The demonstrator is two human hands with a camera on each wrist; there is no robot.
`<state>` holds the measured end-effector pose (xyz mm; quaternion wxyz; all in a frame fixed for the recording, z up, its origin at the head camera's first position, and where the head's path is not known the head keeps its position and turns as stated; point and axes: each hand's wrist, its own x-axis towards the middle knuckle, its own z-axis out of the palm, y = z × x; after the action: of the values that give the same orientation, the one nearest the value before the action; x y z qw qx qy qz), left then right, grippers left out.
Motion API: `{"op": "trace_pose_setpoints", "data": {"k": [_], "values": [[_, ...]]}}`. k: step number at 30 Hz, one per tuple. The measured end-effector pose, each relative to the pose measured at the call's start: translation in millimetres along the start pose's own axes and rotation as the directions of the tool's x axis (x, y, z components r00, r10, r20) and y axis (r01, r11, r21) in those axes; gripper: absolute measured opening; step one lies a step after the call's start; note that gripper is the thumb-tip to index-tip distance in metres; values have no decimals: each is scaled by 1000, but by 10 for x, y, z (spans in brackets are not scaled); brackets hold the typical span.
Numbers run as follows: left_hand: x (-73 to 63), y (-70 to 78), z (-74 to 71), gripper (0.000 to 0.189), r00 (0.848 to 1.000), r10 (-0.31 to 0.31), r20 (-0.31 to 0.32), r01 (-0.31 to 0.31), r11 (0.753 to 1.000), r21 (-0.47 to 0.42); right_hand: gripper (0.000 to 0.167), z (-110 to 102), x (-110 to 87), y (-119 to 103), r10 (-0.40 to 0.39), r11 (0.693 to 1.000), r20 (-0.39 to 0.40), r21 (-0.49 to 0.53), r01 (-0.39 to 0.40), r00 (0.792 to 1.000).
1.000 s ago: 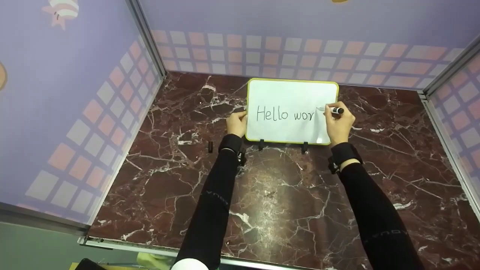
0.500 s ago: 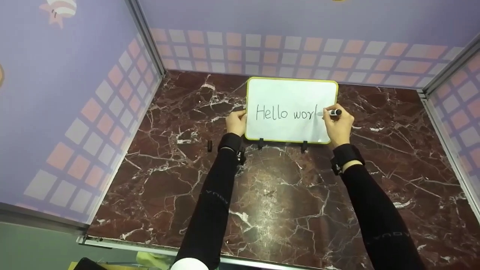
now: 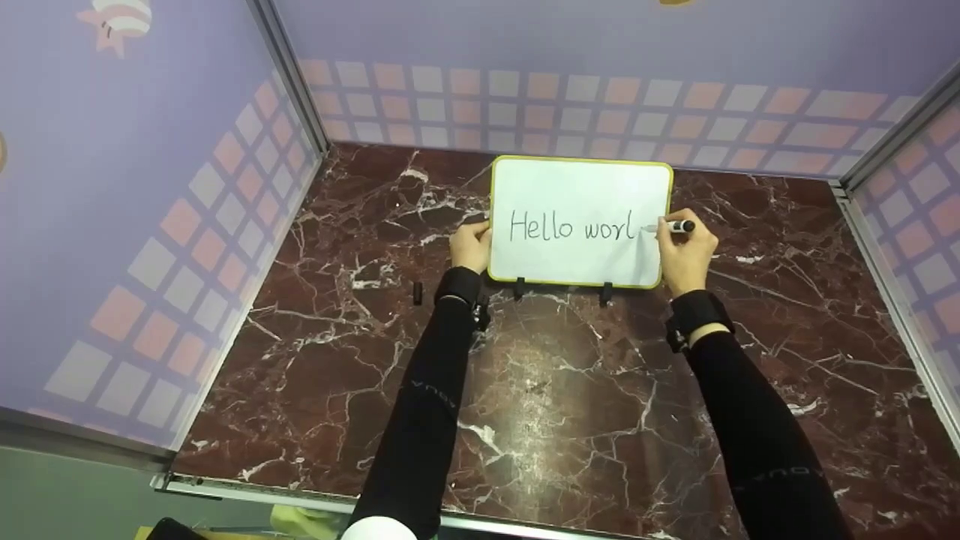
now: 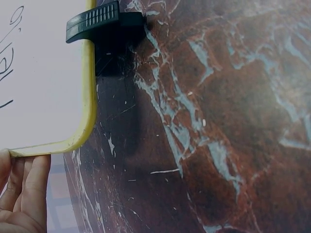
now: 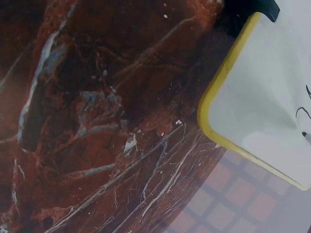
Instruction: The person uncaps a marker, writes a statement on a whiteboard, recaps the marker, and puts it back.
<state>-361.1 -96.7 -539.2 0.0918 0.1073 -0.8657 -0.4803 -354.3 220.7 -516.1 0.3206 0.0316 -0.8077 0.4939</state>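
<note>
A small whiteboard (image 3: 577,184) with a yellow frame stands upright on black clip feet (image 3: 606,294), bearing the handwritten words "Hello worl". My left hand (image 3: 469,247) pinches its left edge; in the left wrist view the fingers (image 4: 35,189) go behind the yellow frame. With my right hand (image 3: 686,255) I hold a black-and-white marker (image 3: 679,226) between thumb and fingers, its tip at the board just right of the last letter. In the right wrist view the dark marker tip (image 5: 305,134) sits beside a short curved stroke, and the right hand itself is out of frame.
A black marker cap (image 3: 418,292) lies on the red-brown marble tabletop (image 3: 322,390), left of my left wrist. Purple panels with a checked pattern (image 3: 581,112) enclose the back and both sides. The metal-edged table front (image 3: 262,492) runs below my arms.
The letter "l" has appeared after "wor". My right hand moved down with the marker, then slightly right past that letter. My left hand stays on the board's edge.
</note>
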Motion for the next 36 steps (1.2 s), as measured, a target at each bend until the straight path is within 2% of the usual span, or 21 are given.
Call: {"op": "trace_pose_setpoints", "data": {"k": [6,11,21,28,36], "values": [[-4,10,6,27,1000,0,-12,0,1000,-2,10,-23,24,23,-5,1000,-36,-28,4,999],[5,21,8,27,1000,2,-10,-2,1000,0,11,-15,14,36,12,999,-26,-31,-13,1000],[4,4,-25,27,1000,-4,-7,3,1000,-8,10,-40,-5,46,16,1000,88,-12,-15,996],[-14,2,-17,27,1000,0,-5,0,1000,-9,10,-53,21,73,20,999,44,-34,-19,999],[-20,7,-11,27,1000,6,3,-6,1000,-14,13,-5,133,40,-30,999,23,-30,30,999]]}}
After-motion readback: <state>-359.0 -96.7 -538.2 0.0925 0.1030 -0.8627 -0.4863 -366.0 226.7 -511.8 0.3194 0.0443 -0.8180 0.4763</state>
